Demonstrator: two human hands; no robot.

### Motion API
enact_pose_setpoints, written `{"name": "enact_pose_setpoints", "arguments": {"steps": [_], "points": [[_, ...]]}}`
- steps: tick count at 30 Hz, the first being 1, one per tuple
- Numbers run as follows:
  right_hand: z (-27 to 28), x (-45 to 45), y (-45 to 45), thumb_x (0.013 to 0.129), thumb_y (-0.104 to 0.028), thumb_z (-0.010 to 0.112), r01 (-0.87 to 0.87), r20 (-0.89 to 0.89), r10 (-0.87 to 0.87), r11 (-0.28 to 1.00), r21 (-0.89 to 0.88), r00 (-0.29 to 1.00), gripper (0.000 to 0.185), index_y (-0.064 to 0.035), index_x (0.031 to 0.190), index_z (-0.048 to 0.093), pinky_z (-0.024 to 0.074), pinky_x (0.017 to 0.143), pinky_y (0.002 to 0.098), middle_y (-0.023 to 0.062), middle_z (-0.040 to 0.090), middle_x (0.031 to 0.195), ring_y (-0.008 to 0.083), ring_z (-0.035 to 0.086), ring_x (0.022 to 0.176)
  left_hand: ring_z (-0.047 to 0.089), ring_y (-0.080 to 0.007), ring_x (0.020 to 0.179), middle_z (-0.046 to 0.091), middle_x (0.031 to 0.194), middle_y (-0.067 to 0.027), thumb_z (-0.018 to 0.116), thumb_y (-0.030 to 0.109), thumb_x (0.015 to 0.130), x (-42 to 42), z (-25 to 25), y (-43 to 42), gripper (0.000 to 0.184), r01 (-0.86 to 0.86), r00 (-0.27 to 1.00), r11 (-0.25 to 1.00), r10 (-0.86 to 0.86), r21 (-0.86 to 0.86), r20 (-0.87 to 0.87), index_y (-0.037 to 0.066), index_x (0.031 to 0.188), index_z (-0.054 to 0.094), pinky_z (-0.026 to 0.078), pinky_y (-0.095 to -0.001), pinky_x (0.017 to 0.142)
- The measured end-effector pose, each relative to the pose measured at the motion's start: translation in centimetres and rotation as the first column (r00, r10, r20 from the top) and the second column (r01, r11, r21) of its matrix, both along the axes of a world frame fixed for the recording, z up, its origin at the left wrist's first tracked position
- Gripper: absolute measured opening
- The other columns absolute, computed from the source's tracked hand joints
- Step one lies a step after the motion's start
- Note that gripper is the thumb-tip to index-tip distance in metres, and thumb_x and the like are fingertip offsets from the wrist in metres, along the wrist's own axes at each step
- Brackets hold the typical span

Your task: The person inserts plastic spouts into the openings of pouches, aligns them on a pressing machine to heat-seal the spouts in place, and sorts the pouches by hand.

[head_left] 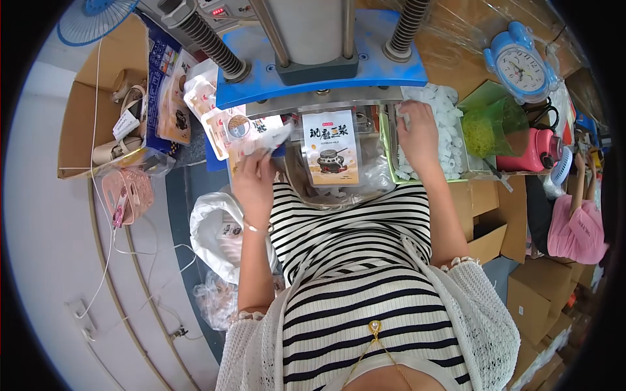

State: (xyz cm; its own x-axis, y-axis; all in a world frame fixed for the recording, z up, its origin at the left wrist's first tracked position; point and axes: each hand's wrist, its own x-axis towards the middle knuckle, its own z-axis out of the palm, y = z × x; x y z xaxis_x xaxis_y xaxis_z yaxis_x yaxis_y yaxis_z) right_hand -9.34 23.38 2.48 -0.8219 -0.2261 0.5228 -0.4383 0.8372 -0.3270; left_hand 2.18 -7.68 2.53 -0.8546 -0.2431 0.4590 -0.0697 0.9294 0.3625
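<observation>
Left hand (pixel 254 177): fingers bent, palm down, at a blurred pale piece (pixel 276 136); whether it grips is unclear. To its right, between both hands and slightly nearer the left, a printed soybean milk pouch (pixel 330 148), long axis pointing forward. Right hand (pixel 418 135): fingers curled beside white spouts (pixel 448 133), grasp unclear.

A blue alarm clock (pixel 520 70) is at the upper right. Near it are a green container (pixel 493 127) and a pink bottle (pixel 533 150). On the left, a pink basket (pixel 130 197) appears below an open cardboard box (pixel 79 120), with a blue fan (pixel 98 19) above.
</observation>
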Motion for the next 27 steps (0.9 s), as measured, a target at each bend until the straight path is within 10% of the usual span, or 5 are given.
{"name": "enact_pose_setpoints", "arguments": {"steps": [3,5,9,12,27], "points": [[0.5,1.8,-0.2,0.077,-0.001,0.063,-0.010,0.151,0.076,0.919,-0.394,0.986,0.021,-0.0020,0.098,0.058,0.0456,0.077,0.0327,0.0087,0.061,0.095,0.0207,0.057,0.090,0.057,-0.0167,0.067,0.065,0.082,-0.0062,0.066,0.017,0.087,0.6,3.3,1.0,0.016,0.021,0.989,0.949,-0.065,0.316,0.130,0.001,0.088,0.064,0.044,-0.0284,0.061],[1.5,3.0,-1.4,0.081,-0.001,0.064,0.092,0.321,0.283,0.605,-0.791,0.904,0.020,-0.0017,0.101,0.059,0.0458,0.077,0.0282,0.0072,0.062,0.099,0.0159,0.058,0.090,0.055,-0.0116,0.068,0.063,0.080,-0.0062,0.067,0.015,0.086,1.4,4.7,2.7,0.016,0.090,0.967,0.710,-0.231,0.699,0.110,-0.001,0.089,0.065,0.044,-0.0246,0.062],[4.4,3.8,-3.9,0.083,-0.004,0.066,0.090,0.370,0.459,0.524,-0.847,0.808,0.021,-0.0036,0.103,0.061,0.0440,0.074,0.0237,0.0025,0.060,0.092,0.0102,0.054,0.082,0.050,-0.0050,0.065,0.062,0.075,-0.0010,0.071,0.013,0.084,0.5,3.6,6.8,0.016,0.094,0.912,0.581,-0.376,0.809,0.165,-0.002,0.089,0.066,0.040,-0.0195,0.058],[5.4,3.0,-4.3,0.082,-0.006,0.068,-0.134,0.314,0.434,0.738,-0.662,0.844,0.018,-0.0040,0.099,0.064,0.0439,0.072,0.0238,0.0013,0.057,0.089,0.0099,0.051,0.078,0.048,-0.0029,0.062,0.061,0.072,0.0018,0.071,0.016,0.085,-0.1,-0.6,7.5,0.019,0.026,0.913,0.369,-0.388,0.929,0.128,-0.002,0.089,0.066,0.039,-0.0194,0.056],[0.8,2.1,-6.4,0.079,-0.010,0.073,0.058,0.475,0.416,0.702,-0.710,0.776,0.018,-0.0016,0.092,0.063,0.0447,0.065,0.0232,0.0013,0.058,0.078,0.0082,0.052,0.070,0.043,-0.0014,0.061,0.058,0.068,0.0042,0.066,0.022,0.089,-0.4,-1.8,8.7,0.028,-0.045,0.889,0.324,-0.418,0.945,0.186,-0.005,0.086,0.067,0.038,-0.0199,0.054]]}}
